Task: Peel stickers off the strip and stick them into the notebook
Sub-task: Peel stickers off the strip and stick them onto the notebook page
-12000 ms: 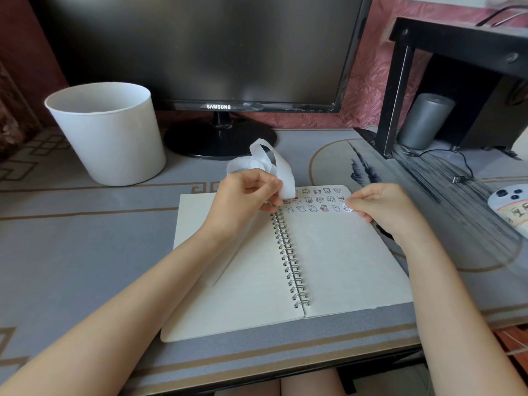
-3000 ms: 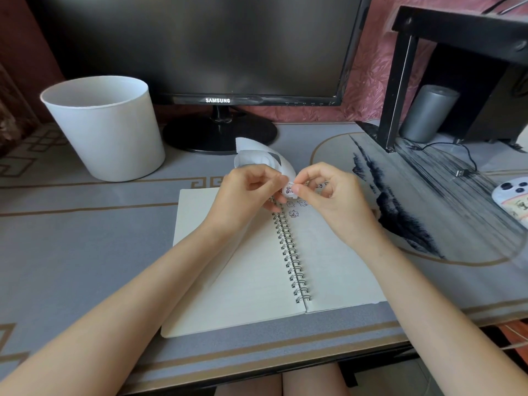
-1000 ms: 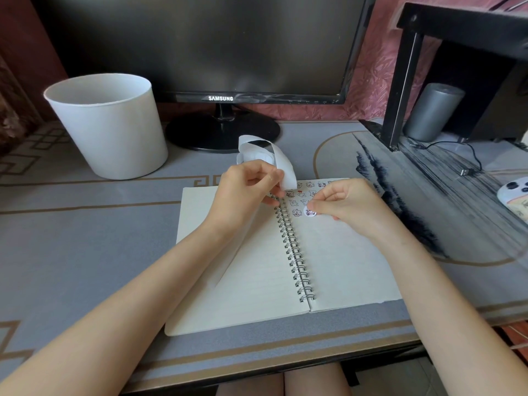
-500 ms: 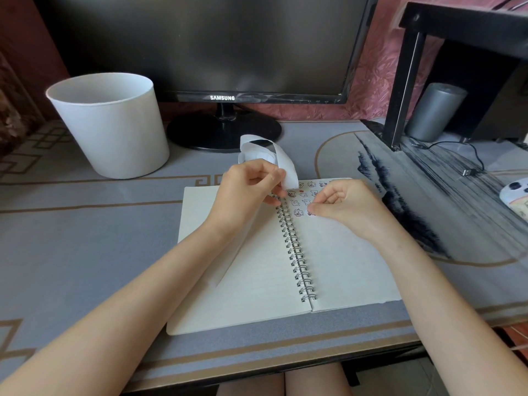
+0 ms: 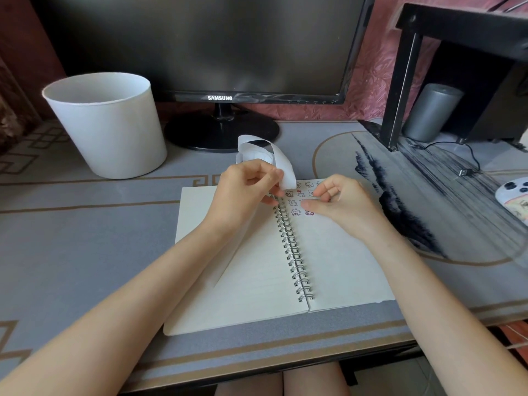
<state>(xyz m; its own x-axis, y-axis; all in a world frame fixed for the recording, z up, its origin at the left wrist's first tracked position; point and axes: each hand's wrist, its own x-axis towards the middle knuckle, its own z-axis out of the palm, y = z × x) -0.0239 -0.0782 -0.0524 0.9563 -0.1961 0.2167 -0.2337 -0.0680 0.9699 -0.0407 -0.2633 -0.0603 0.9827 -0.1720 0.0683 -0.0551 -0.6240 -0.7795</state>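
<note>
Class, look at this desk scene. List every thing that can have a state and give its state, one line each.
Notebook, open, lying flat.
Strip, curled in a loop, pinched by the left hand.
Stickers, stuck at the top of the right page.
Right hand, holds nothing, fingertips by the stickers.
Monitor, screen dark.
Bin, upright.
</note>
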